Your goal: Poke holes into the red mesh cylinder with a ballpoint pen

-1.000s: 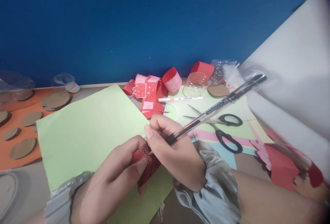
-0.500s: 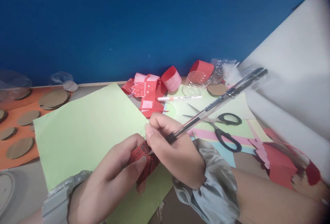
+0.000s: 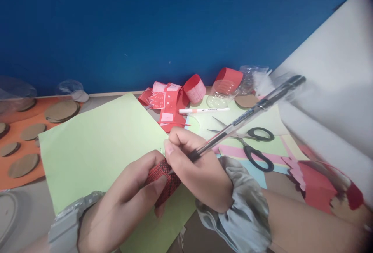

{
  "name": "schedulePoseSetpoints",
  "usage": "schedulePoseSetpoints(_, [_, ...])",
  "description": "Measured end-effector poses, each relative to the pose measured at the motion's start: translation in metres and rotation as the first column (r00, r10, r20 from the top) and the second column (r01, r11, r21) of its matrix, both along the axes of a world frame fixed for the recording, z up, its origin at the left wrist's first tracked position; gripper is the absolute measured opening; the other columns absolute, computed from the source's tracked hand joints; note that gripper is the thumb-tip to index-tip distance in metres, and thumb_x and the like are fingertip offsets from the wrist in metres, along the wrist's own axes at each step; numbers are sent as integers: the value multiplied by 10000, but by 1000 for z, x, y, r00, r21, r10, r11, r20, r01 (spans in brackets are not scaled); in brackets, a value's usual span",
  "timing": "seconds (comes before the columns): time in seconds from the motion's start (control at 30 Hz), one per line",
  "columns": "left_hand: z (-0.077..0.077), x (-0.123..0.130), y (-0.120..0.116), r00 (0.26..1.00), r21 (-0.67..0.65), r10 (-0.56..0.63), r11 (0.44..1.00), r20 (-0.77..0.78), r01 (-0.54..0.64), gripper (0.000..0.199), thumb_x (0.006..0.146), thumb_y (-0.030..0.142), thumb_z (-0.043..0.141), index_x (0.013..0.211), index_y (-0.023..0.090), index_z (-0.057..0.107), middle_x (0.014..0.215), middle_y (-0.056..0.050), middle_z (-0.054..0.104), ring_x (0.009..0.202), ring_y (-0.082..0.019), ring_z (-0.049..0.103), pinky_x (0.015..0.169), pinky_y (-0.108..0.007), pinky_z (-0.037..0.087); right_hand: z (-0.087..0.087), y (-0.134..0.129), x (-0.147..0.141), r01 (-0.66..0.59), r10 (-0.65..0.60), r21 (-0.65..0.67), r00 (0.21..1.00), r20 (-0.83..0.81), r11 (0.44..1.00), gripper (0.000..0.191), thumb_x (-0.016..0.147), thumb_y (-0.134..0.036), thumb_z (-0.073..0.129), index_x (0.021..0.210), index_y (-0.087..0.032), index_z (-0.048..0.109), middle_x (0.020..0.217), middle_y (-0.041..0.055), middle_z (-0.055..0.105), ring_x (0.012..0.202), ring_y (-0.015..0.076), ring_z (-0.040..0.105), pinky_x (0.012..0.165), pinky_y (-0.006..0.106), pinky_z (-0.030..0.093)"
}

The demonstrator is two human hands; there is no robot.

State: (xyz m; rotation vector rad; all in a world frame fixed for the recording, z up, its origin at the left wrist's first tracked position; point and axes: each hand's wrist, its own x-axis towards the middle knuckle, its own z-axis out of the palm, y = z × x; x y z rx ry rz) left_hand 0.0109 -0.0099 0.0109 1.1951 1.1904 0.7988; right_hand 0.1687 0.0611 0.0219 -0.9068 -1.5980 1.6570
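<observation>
Left hand (image 3: 125, 198) pinches red patterned piece (image 3: 164, 179), partly hidden by fingers, above green paper (image 3: 99, 144). Right hand (image 3: 198, 167) grips the pen (image 3: 233, 125); its tip is hard to see. Beyond are scissors (image 3: 247, 144).

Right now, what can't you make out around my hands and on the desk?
All in the head view:
- Parts of the red patterned piece: covered by the left hand and right hand.
- Lettering on the pen and white marker: too small.
- Round grey object: cut off by the left edge.
- Anything beneath the large green sheet: hidden by it.
</observation>
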Motion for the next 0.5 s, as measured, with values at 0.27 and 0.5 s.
schedulePoseSetpoints(0.27, [2,0,1,999,-14,-19,1000,-26,18,225,1039,286,467,854,224,580,708,29,568,676,-171,535,700,-289,439,-1,1,0,1,-1,-6,1000,13,1000,333,948,-201,532,668,-237,356,608,-65,323,562,110,300,515,270,260])
schedulePoseSetpoints(0.5, [2,1,1,1000,-31,-13,999,6,13,275,1043,314,455,803,224,553,720,15,581,688,-181,531,693,-301,432,-3,2,0,-28,28,12,999,-23,1000,325,948,-188,529,674,-230,359,608,-72,321,558,99,301,513,253,254])
